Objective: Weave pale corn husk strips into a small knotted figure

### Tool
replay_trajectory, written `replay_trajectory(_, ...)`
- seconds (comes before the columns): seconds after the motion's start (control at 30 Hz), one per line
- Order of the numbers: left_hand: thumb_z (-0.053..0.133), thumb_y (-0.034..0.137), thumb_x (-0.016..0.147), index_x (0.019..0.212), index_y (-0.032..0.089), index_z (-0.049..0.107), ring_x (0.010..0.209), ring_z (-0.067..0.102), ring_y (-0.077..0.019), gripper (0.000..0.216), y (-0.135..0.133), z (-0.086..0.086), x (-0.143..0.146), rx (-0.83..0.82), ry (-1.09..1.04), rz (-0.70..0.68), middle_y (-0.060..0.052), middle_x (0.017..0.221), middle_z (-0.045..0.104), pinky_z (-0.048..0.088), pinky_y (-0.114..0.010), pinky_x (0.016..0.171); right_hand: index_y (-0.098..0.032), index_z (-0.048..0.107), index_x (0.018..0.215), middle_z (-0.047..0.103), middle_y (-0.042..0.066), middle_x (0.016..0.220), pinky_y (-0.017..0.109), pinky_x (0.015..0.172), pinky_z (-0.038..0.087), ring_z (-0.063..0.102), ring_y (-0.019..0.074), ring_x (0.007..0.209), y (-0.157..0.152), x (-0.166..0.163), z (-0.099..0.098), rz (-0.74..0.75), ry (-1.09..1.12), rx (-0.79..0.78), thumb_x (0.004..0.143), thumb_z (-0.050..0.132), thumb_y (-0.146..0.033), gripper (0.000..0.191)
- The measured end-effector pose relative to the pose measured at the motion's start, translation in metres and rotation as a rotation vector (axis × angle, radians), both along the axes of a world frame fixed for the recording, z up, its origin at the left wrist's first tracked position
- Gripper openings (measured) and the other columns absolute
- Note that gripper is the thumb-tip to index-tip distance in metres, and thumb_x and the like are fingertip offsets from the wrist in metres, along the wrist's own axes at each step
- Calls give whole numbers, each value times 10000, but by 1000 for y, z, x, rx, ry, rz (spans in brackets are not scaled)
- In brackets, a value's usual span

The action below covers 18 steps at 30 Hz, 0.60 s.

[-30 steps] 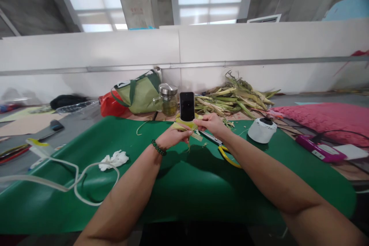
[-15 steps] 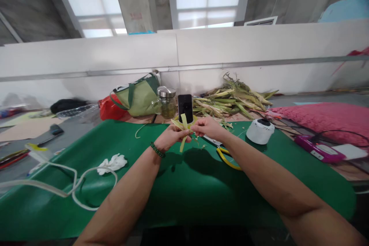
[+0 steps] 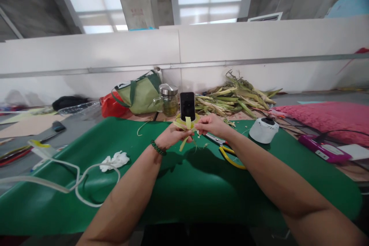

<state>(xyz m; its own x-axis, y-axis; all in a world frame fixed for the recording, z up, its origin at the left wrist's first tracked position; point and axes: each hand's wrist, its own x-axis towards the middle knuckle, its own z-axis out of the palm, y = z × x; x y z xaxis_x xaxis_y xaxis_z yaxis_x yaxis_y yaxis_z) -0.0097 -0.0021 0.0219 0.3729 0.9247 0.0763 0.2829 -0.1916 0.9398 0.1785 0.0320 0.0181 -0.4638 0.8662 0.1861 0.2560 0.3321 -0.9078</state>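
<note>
Pale yellow-green leaf strips point(image 3: 188, 123) cross each other between my two hands, above the green mat. My left hand point(image 3: 174, 137), with a dark green bead bracelet at the wrist, is closed on them; one end hangs down below its fingers. My right hand point(image 3: 208, 125) pinches the strips from the right, thumb against forefinger. How the strips are joined is too small to tell. Just behind the hands a phone point(image 3: 187, 106) stands upright on a yellow base. Scissors point(image 3: 230, 157) with yellow handles lie on the mat by my right forearm.
A heap of leaves and stalks point(image 3: 239, 94) lies behind the mat point(image 3: 184, 188). Left of the phone stand a glass jar mug point(image 3: 168, 102) and a green bag point(image 3: 141, 94). Crumpled tissue point(image 3: 115, 160) and a white cable point(image 3: 83, 196) lie left; a white roll point(image 3: 263, 131) and purple power strip point(image 3: 323, 149) right.
The view has shifted slightly, so the scene sits a little to the right. The upright strip end looks shorter and the lower end slants more. Both hands keep their hold.
</note>
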Motion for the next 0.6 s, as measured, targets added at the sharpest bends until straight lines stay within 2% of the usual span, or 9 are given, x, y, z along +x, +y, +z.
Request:
replay_trajectory(0.2,677,284,696,618,143,663,595,612,-156,162,-2,3,1,3,-12,-18,-27,569,654,456,-256,604,-142,617,543,585,-3,482,208,466,435,532,90,454,3,2,-3,-1,17,-6,663,694,-370,269)
replay_trajectory(0.33,663,271,699,647,135,674,521,545,-121,146,-1,2,1,-8,52,19,-13,537,635,398,-226,518,-142,619,576,584,2,501,219,492,438,539,100,487,5,4,-4,25,-42,-5,694,663,-403,290)
replay_trajectory(0.43,652,278,707,650,126,675,484,499,-108,164,2,-1,2,-7,108,46,-8,517,615,345,-219,469,-144,651,732,623,7,607,228,543,442,553,114,566,4,1,-5,3,-53,124,682,675,-400,263)
replay_trajectory(0.5,657,269,699,621,133,661,520,526,-119,156,3,-3,3,20,100,36,-8,538,622,370,-223,496,-151,648,806,629,3,657,225,546,423,543,116,590,2,-5,-7,-19,-42,246,666,692,-394,284)
replay_trajectory(0.6,685,229,663,620,140,654,610,584,-140,103,4,-4,5,20,36,-15,-14,606,662,435,-239,596,-157,597,657,550,-17,563,225,506,379,490,109,530,0,-12,-10,-57,-22,313,705,646,-405,258)
